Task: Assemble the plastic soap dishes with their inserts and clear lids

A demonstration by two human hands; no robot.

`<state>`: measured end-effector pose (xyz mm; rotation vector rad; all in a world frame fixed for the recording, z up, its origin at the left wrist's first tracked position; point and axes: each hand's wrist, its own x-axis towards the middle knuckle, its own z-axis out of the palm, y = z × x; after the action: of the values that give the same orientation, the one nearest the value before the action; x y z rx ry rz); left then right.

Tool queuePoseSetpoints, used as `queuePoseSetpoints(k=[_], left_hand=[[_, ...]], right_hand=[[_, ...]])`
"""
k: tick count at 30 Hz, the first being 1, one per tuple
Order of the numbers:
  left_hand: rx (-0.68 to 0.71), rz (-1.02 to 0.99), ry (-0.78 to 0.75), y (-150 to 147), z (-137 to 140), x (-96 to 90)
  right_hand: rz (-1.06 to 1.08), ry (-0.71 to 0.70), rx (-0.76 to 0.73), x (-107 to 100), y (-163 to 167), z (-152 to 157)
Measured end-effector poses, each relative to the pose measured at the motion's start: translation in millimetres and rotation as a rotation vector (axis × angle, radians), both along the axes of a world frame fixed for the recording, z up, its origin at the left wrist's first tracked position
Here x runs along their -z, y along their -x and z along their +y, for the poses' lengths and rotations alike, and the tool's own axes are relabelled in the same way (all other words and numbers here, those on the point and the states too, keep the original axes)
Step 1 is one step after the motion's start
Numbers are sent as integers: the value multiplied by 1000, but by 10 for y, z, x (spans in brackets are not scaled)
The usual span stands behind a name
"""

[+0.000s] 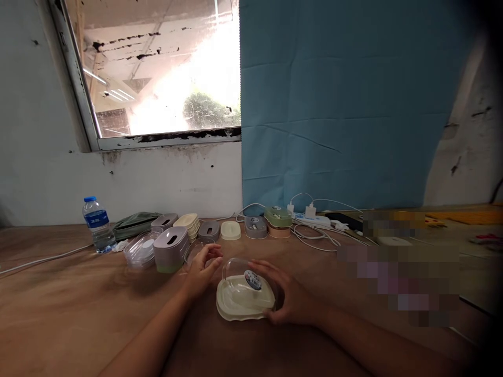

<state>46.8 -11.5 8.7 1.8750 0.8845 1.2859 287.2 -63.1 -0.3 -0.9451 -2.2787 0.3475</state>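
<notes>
Thumb and fingers of the right hand [291, 297] grip a cream base [244, 315] and its clear cover [232, 268] at the side, apparently steadying both on the tabletop [63, 309]. The left hand [201, 269] is loosely curled, holding nothing visible. Beyond it, a lilac box [172, 250] could hinder leftward reach; 1 water bottle [98, 225] and a power strip [317, 221] stand farther back.
</notes>
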Motion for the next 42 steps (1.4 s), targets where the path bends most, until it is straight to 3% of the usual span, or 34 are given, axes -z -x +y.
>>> queuePoseSetpoints(k=[7,12,28,35,42], left_hand=[[-62,213,116,-5,11,23],[-31,292,299,15,15,2],[161,66,568,25,87,50],[202,-8,594,13,83,86],[239,181,468,29,-1,22]], right_hand=[[-10,32,13,30,28,-16],[-11,60,13,-2,45,-36],[25,56,-7,69,37,21],[-35,105,-50,42,20,1],[-77,220,-98,-69,7,-59]])
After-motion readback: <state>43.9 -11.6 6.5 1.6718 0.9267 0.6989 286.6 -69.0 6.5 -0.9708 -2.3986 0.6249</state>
